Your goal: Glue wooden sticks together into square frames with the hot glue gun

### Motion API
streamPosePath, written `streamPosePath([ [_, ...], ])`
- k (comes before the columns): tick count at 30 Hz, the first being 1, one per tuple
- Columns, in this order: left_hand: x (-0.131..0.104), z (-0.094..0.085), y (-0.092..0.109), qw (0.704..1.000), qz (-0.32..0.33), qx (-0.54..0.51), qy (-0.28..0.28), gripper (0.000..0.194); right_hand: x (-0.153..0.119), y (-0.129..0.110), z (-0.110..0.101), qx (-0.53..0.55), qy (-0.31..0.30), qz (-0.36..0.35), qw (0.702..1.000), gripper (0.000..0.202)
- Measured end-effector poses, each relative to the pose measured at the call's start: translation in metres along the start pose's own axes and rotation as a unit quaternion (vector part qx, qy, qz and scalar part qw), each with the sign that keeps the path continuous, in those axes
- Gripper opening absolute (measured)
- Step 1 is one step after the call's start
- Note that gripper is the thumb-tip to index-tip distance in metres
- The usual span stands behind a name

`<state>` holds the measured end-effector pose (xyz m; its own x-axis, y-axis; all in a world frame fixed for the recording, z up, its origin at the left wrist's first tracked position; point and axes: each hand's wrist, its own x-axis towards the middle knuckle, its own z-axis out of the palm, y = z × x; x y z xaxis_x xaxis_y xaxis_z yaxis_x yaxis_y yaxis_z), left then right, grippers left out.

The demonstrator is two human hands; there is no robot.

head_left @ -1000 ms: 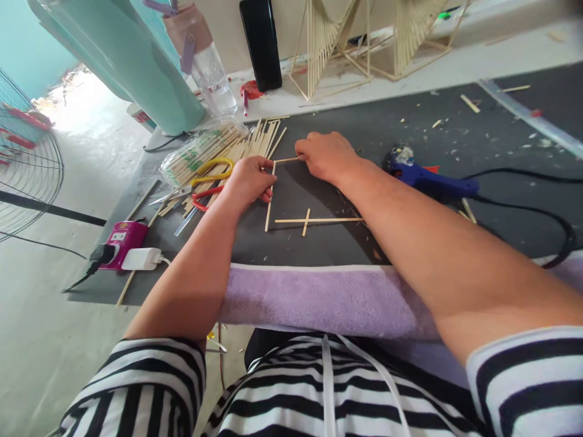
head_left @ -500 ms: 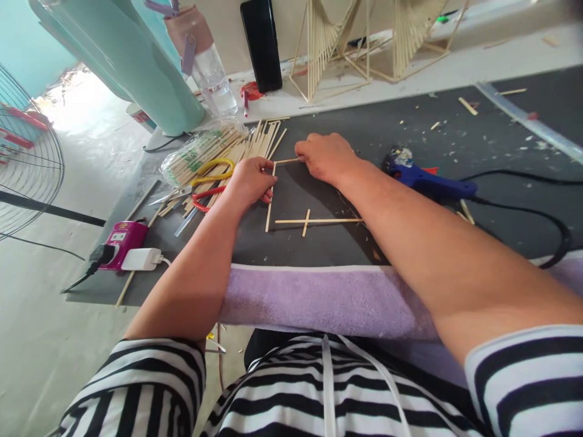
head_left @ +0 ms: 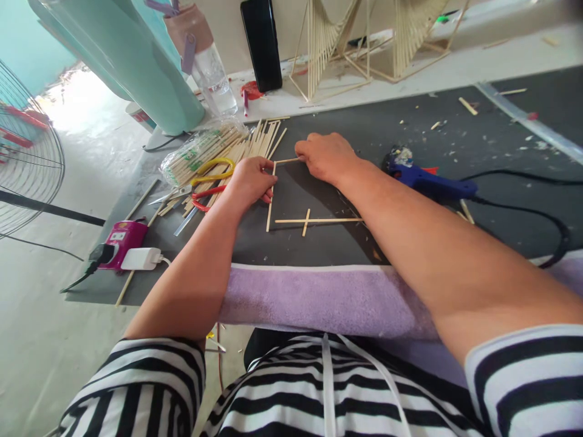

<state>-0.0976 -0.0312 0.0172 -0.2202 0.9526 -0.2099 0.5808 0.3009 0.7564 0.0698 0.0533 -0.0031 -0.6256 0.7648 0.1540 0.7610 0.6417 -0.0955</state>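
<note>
My left hand (head_left: pixel 252 181) is closed on a thin wooden stick (head_left: pixel 269 213) that runs toward me on the dark board. A second stick (head_left: pixel 286 161) meets its far end at a corner, and my right hand (head_left: pixel 325 156) pinches that stick's right part. Nearer me lies a long stick (head_left: pixel 334 221), partly hidden by my right forearm, with a short stick (head_left: pixel 306 229) crossing it. Beside my left hand are scissors (head_left: pixel 213 172) with yellow and red handles, on a pile of loose sticks (head_left: pixel 262 139).
A blue glue gun (head_left: pixel 428 182) with a black cord lies right of my right hand. At the back stand a phone (head_left: pixel 262 45), a bottle (head_left: pixel 212 79) and stick frames (head_left: pixel 328 54). A pink power socket (head_left: pixel 124 240) sits at the left edge.
</note>
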Motion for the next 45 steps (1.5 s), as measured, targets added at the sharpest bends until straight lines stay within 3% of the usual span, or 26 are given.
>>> streamPosePath([
  [45,-0.0011,0.0014,0.0015,1.000,0.006,0.004,0.009,0.036,-0.0014,0.0002,0.0012,0.007,0.008,-0.002,1.000,0.034],
])
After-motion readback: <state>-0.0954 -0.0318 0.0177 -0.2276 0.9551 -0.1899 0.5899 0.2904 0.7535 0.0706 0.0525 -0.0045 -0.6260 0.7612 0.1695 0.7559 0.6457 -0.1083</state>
